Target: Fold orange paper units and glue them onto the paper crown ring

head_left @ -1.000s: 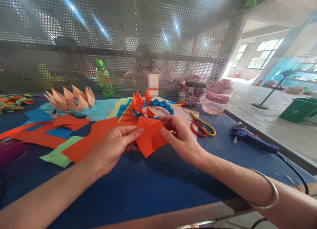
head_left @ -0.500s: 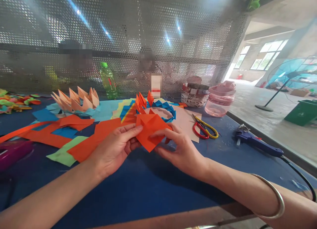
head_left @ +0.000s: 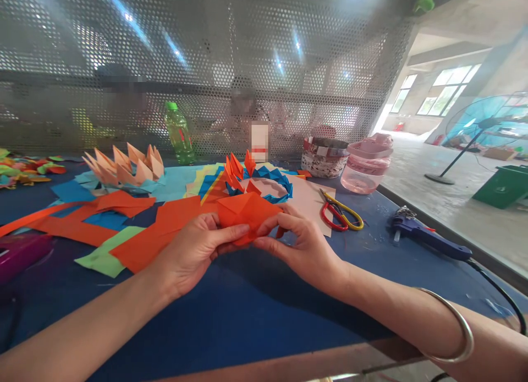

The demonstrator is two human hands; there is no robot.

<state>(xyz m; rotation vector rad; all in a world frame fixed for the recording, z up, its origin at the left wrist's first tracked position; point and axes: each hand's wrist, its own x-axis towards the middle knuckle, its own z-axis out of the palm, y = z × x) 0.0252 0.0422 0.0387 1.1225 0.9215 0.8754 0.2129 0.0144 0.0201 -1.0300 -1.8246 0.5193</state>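
Observation:
A creased sheet of orange paper (head_left: 243,208) is held up over the blue table, between both hands. My left hand (head_left: 198,241) pinches its left side, thumb lying across the front. On the right side and lower edge, the thumb and fingers of my right hand (head_left: 297,239) close on the same sheet. Just behind it lies a ring of folded blue paper (head_left: 282,184) with pointed orange paper pieces (head_left: 234,167) standing at its left. Loose orange paper (head_left: 148,241) and a light green piece (head_left: 108,255) lie beside my left hand.
Scissors (head_left: 342,211) with red and yellow handles and a blue glue gun (head_left: 431,239) lie to the right. A peach paper crown (head_left: 124,167), green bottle (head_left: 179,131), patterned round container (head_left: 324,157) and pink jug (head_left: 366,164) stand farther back, before a perforated metal screen (head_left: 198,57).
The orange paper's lower point has been turned up or tucked in. My left thumb has moved right and down across the sheet, and my right fingers have come closer to its lower edge.

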